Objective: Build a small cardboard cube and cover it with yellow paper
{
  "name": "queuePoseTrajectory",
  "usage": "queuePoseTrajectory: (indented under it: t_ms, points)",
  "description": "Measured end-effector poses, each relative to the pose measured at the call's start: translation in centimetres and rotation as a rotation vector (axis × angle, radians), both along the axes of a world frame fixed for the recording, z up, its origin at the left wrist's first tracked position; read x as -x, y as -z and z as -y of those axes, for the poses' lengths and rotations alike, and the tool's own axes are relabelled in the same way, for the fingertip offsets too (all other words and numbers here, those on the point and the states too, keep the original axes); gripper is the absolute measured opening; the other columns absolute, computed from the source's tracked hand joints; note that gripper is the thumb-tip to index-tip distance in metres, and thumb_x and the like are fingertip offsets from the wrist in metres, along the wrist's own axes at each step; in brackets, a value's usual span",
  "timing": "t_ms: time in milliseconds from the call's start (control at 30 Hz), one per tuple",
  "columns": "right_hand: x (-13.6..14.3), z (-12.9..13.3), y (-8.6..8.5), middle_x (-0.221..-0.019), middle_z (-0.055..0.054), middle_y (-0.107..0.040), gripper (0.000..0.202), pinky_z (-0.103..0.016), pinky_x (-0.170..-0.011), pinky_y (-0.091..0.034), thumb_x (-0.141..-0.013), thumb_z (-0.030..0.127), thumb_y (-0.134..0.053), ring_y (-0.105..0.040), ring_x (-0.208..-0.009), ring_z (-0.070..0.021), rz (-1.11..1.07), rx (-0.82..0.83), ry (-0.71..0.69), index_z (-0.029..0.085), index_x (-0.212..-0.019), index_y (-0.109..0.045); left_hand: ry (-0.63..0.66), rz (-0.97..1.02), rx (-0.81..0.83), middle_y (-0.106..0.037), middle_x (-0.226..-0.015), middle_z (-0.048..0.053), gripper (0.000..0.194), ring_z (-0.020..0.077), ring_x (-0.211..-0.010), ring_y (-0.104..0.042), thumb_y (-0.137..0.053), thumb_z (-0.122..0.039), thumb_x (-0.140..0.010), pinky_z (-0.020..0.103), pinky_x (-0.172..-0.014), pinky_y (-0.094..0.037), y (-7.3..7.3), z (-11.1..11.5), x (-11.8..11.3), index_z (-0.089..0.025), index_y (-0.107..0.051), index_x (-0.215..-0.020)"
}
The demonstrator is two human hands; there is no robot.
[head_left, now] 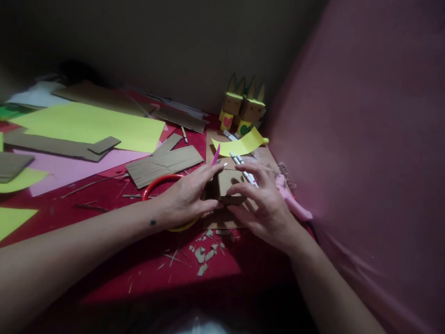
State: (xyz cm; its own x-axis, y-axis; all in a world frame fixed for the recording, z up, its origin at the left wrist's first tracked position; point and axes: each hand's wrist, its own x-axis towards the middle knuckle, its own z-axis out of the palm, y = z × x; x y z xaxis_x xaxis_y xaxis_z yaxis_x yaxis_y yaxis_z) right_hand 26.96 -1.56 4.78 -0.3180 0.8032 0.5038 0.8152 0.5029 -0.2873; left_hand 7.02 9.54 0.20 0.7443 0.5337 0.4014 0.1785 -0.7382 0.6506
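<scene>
On my feed, the small cardboard box (230,182) between my hands looks shaped yet undecorated; two decorated cardboard figures (232,105) stand far beyond. Left hand (184,192) and right hand (266,199) bracket it, fingers parted; I can't tell whether either pinches.

Room over the near red cloth (222,264) — red loop (162,179) left, white markers (245,169) behind — upright pink surface (365,162) right

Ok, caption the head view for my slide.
Left hand and right hand hold a small cardboard piece, two cardboard figures standing beyond a curled yellow strip.
</scene>
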Motion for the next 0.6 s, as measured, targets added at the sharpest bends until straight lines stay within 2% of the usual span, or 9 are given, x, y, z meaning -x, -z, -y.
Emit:
queuePoseTrajectory:
  t_ms: [67,167,267,600]
  points:
    - [0.6,-0.6,0.5,-0.133,-0.012,-0.058,0.008,-0.055,-0.112,-0.047,-0.095,0.018,-0.068,-0.053,-0.134,-0.0299,-0.001,-0.058,-0.003,0.025,-0.098,-0.066,0.004,-0.003,-0.008,-0.059,-0.144,0.017,0.072,0.0358,-0.130,-0.060,-0.068,-0.026,-0.086,0.051,-0.111,-0.050,0.0,0.0,0.0,-0.019,-0.041,-0.153]
    - [0.7,-0.9,1.1,-0.126,-0.010,-0.060,0.010,-0.052,-0.108,-0.050,-0.095,0.015,-0.067,-0.058,-0.126,-0.0279,-0.019,-0.101,0.001,0.025,-0.094,-0.066,0.000,-0.013,-0.012,-0.061,-0.140,0.016,0.072,0.0339,-0.127,-0.061,-0.067,-0.024,-0.086,0.048,-0.108,-0.052,0.0,0.0,0.1,-0.020,-0.042,-0.153]
    - [0.6,-1.0,1.3,-0.125,-0.009,-0.062,0.013,-0.050,-0.104,-0.052,-0.094,0.013,-0.066,-0.060,-0.121,-0.0267,-0.037,-0.125,0.003,0.026,-0.094,-0.066,0.000,-0.018,-0.026,-0.062,-0.137,0.015,0.072,0.0327,-0.126,-0.062,-0.067,-0.023,-0.086,0.046,-0.107,-0.053,0.1,0.0,0.0,-0.019,-0.042,-0.153]
    - [0.8,-1.2,1.9,-0.119,-0.013,-0.068,0.014,-0.048,-0.093,-0.057,-0.090,0.007,-0.069,-0.063,-0.109,-0.0269,-0.050,-0.268,-0.028,0.020,-0.090,-0.069,0.002,-0.017,-0.020,-0.057,-0.148,0.019,0.073,0.0345,-0.135,-0.057,-0.067,-0.026,-0.089,0.050,-0.114,-0.048,0.3,0.0,0.1,-0.017,-0.040,-0.156]
